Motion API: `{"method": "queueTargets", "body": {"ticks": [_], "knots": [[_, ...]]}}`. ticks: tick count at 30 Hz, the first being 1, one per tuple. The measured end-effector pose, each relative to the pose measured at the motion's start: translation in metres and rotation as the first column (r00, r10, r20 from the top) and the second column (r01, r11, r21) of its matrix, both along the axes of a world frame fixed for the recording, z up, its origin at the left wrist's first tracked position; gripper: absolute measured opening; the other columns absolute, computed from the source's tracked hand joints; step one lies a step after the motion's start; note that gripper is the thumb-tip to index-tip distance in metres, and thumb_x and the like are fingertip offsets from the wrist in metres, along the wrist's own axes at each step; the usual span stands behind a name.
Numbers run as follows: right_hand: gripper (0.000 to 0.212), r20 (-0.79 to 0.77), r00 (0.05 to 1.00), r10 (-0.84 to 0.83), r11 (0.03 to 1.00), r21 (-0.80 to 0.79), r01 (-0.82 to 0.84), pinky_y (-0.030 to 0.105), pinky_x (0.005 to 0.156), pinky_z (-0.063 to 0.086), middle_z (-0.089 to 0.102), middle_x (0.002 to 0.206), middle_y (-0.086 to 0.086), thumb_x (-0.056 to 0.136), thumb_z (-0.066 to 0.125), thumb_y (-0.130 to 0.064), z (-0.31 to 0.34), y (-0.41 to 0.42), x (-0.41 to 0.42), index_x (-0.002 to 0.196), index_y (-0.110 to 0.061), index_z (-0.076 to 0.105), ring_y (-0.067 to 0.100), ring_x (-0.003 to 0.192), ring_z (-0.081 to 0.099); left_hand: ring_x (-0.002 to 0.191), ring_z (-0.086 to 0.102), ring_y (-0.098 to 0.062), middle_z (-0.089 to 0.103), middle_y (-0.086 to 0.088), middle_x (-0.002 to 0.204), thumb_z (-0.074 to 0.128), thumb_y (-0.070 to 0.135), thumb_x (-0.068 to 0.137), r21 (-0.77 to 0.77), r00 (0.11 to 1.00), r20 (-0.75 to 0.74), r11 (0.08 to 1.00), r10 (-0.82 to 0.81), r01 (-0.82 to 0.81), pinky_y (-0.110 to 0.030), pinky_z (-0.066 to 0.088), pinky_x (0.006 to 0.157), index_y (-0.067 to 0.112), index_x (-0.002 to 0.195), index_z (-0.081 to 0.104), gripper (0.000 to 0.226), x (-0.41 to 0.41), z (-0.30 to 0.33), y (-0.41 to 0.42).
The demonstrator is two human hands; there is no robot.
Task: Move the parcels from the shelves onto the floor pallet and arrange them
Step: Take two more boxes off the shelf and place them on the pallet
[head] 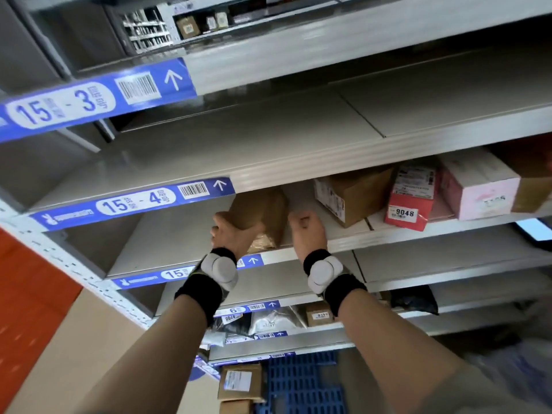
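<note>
Grey metal shelving unit (pixel 298 162) fills the view, seen at a steep tilt. Blue shelf labels on the left edges: "15-3" label (pixel 64 107) on the upper beam, "15-4" label (pixel 134 201) on the beam below it.

Left hand (pixel 228 231) reaches under the 15-4 beam, black wristband with a white pod (pixel 219 271) on the wrist. Its grip is closed around the near-left corner of a brown cardboard parcel (pixel 260 210); fingers wrap the corner, thumb side toward the camera. The parcel sits on the shelf board below the 15-4 beam, tilted, near edge at the front lip of the shelf.

Right hand (pixel 307 231), same band and pod, lies against the parcel's right side. Fingers curled, pressing on the box; exact contact blurred, so I cannot tell how firm the hold is.

Right of the hands, same shelf: a brown carton (pixel 355 195) with a white label, then a red box marked "9048" (pixel 410 201), then a pink-and-white box (pixel 481 189), set close side by side.

Lower shelves hold small parcels and grey mailer bags (pixel 268 321), plus a dark bag (pixel 413 300) further right.

Bottom centre: blue plastic floor pallet (pixel 301 386), with two brown labelled parcels (pixel 240 382) at its left edge
</note>
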State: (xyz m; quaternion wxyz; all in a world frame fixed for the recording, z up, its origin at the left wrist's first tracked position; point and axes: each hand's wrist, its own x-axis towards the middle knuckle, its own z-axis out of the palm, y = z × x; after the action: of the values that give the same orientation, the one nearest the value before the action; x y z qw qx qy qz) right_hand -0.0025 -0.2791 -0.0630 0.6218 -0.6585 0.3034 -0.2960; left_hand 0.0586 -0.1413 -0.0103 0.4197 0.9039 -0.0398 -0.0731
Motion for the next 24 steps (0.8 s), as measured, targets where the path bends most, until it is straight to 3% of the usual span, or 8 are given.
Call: {"method": "queueTargets", "body": {"ticks": [3,5,7,11,15,18,24], "knots": [[0.022,-0.039,0.975,-0.220,0.956,-0.205,0.207,0.041,0.082,0.051,0.058,0.093,0.007,0.084,0.067,-0.029,0.006,-0.020,-0.022,0.090,-0.015,0.052,0.027,0.087,0.056,0.122,0.048,-0.036,0.046,-0.014,0.131,0.061,0.073,0.040,-0.020,1.000,-0.004,1.000,-0.009,0.008,-0.043,0.041,0.105,0.022,0.133,0.036,0.109,0.002,-0.005,0.017],[0.034,-0.130,0.935,-0.329,0.841,-0.490,0.228,0.041,0.083,0.046,0.054,0.105,0.010,0.080,0.072,-0.032,0.017,-0.038,-0.033,0.099,-0.012,0.053,0.029,0.099,0.051,0.122,0.049,-0.036,0.047,-0.014,0.132,0.062,0.074,0.039,-0.024,1.000,-0.009,1.000,-0.016,0.016,-0.043,0.042,0.105,0.023,0.133,0.039,0.110,0.002,-0.008,0.021],[0.053,-0.252,0.863,-0.438,0.721,-0.672,0.170,0.044,0.089,0.043,0.048,0.121,0.013,0.077,0.074,-0.041,0.032,-0.057,-0.040,0.114,-0.011,0.051,0.033,0.112,0.046,0.122,0.050,-0.036,0.048,-0.014,0.132,0.066,0.072,0.043,-0.032,1.000,-0.021,0.999,-0.019,0.018,-0.043,0.042,0.105,0.023,0.133,0.041,0.106,-0.001,-0.009,0.018],[0.097,-0.426,0.794,-0.433,0.725,-0.688,0.027,0.055,0.112,0.027,0.025,0.154,0.021,0.074,0.065,-0.068,0.048,-0.089,-0.033,0.144,-0.008,0.032,0.041,0.141,0.025,0.121,0.049,-0.036,0.046,-0.015,0.129,0.064,0.073,0.039,-0.031,0.999,-0.026,0.999,-0.023,0.022,-0.042,0.041,0.106,0.025,0.133,0.041,0.108,-0.007,-0.009,0.010],[0.124,-0.488,0.796,-0.359,0.732,-0.676,-0.085,0.064,0.116,0.008,0.007,0.161,0.022,0.064,0.048,-0.090,0.053,-0.119,-0.023,0.155,-0.017,0.008,0.048,0.147,0.003,0.120,0.049,-0.038,0.046,-0.016,0.129,0.064,0.072,0.041,-0.008,1.000,-0.015,1.000,-0.023,0.023,-0.044,0.041,0.106,0.024,0.133,0.041,0.107,-0.011,-0.009,0.004],[0.121,-0.545,0.783,-0.300,0.682,-0.696,-0.223,0.071,0.112,0.006,0.000,0.163,0.016,0.063,0.048,-0.090,0.050,-0.132,-0.024,0.155,-0.028,0.000,0.050,0.146,-0.003,0.120,0.047,-0.040,0.045,-0.016,0.129,0.069,0.067,0.049,0.025,0.999,0.008,0.999,-0.048,0.048,-0.046,0.041,0.105,0.023,0.132,0.040,0.099,-0.012,-0.011,0.002],[0.107,-0.594,0.744,-0.306,0.565,-0.742,-0.360,0.077,0.108,0.007,0.013,0.158,0.015,0.063,0.047,-0.089,0.056,-0.124,-0.034,0.151,-0.037,0.016,0.051,0.141,0.012,0.122,0.045,-0.042,0.042,-0.016,0.131,0.073,0.065,0.052,0.065,0.997,0.002,0.995,-0.082,0.082,-0.048,0.040,0.104,0.023,0.132,0.038,0.097,-0.014,-0.010,0.001]]}}
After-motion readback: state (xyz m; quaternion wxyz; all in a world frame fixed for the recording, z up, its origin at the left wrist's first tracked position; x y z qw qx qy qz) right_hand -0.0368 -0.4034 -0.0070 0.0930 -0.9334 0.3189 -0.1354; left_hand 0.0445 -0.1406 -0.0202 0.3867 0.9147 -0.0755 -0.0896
